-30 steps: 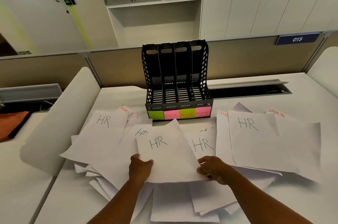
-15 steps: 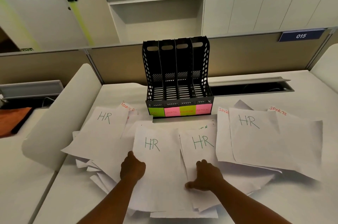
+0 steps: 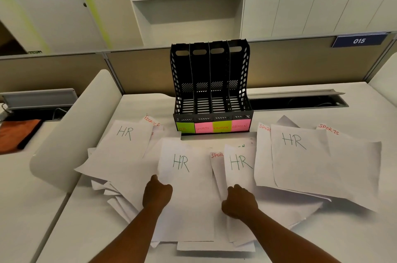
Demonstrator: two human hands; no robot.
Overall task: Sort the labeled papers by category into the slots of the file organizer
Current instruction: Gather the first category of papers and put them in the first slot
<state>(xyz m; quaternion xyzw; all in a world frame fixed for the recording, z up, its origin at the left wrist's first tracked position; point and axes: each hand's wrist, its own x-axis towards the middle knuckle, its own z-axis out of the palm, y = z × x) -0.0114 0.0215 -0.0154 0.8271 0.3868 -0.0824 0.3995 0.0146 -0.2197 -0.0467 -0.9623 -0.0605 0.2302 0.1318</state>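
Left hand [image 3: 158, 194] curled onto the left edge of a white paper sheet marked "HR" in green [image 3: 187, 187], thumb side pressed to it, fingers tucked so the pinch itself cannot be made out. Right hand [image 3: 239, 203] bunched in a fist on the lower left edge of a second white "HR" sheet [image 3: 238, 168], apparently gripping that edge. Both sheets near the front edge of the white desk [image 3: 354, 239], side by side at its middle, lying atop a loose spread of white papers [image 3: 129, 176]. Between the two, a sliver of a sheet lettered "SPOR" in red [image 3: 216, 155]. Further "HR" sheets toward the left [image 3: 126, 142] and right [image 3: 300, 155], with red "SPORTS" [image 3: 328, 129] and "FINANCE" [image 3: 152, 120] corners peeking out behind them. Black perforated plastic four-slot file organizer [image 3: 211, 82] upright at the middle of the desk, just behind the papers, slots holding nothing visible. Green and pink sticky labels [image 3: 213, 127] across its front lip: HR, SPORTS, FINANCE, ADMIN from left to right. Orange cloth [image 3: 19, 133] on the neighbouring surface at far left.
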